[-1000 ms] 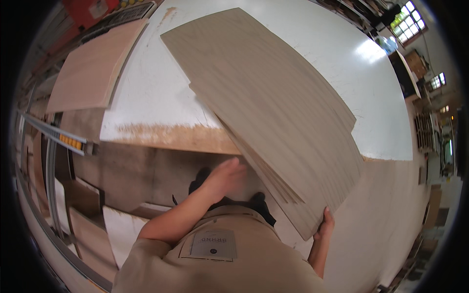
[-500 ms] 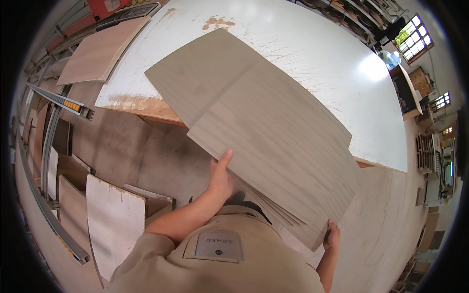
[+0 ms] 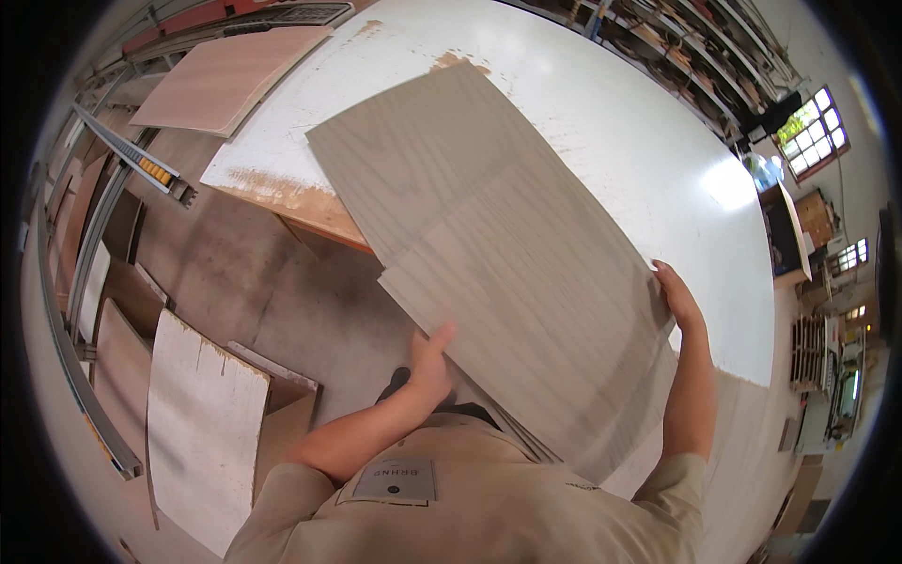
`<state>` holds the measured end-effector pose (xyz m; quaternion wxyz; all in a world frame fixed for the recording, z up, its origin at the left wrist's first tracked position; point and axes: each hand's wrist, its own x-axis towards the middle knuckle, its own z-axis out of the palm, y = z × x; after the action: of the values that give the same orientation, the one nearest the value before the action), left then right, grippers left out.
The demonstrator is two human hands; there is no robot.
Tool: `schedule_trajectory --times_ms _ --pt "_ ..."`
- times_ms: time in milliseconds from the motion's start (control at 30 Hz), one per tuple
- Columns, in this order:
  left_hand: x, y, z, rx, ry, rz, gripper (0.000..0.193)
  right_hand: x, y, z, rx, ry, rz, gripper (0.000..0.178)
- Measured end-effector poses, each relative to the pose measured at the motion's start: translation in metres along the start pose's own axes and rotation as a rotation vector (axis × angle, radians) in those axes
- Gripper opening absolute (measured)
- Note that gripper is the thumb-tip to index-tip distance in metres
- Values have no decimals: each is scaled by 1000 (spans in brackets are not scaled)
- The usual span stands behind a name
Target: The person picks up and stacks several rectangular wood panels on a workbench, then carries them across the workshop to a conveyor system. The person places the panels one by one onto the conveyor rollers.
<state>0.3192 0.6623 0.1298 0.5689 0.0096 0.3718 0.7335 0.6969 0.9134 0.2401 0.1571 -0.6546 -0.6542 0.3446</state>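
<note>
Several thin grey-brown wood-grained veneer sheets [image 3: 526,291] lie overlapped at a slant in front of me. Their far part is over the white tabletop [image 3: 620,122], while the near part sticks out past its edge toward my body. A step in the outline shows where one sheet sits offset on another. My left hand [image 3: 432,368] grips the near left edge, thumb on top and fingers hidden beneath. At the far right edge, my right hand [image 3: 678,293] is curled against the sheets, its fingers partly hidden. Loose lower edges of sheets fan out near my waist.
A pinkish-brown board [image 3: 230,80] rests at the table's far left. Metal rails [image 3: 117,188] run along the left side. A white-faced panel [image 3: 207,414] leans among boxes on the floor at lower left. Loaded shelves [image 3: 676,56] stand at the back right.
My right hand has moved from the sheets' near right corner up to their far right edge. The sheets have turned slightly and come nearer my body. My left hand keeps its hold.
</note>
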Motion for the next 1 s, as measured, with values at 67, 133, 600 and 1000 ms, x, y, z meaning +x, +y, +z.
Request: schedule_trajectory --times_ms 67,133,600,1000 --pt "2 -1 -2 55 -29 28 61 27 -48 14 -38 -213 76 60" --pt "5 -3 -8 82 -54 25 63 38 -87 34 -86 -313 144 64" --pt "6 -17 -5 -37 144 -22 64 84 -78 50 296 -571 -34 74" --pt "-163 -62 -42 -225 282 282 85 -119 -243 69 -28 -780 -233 83"
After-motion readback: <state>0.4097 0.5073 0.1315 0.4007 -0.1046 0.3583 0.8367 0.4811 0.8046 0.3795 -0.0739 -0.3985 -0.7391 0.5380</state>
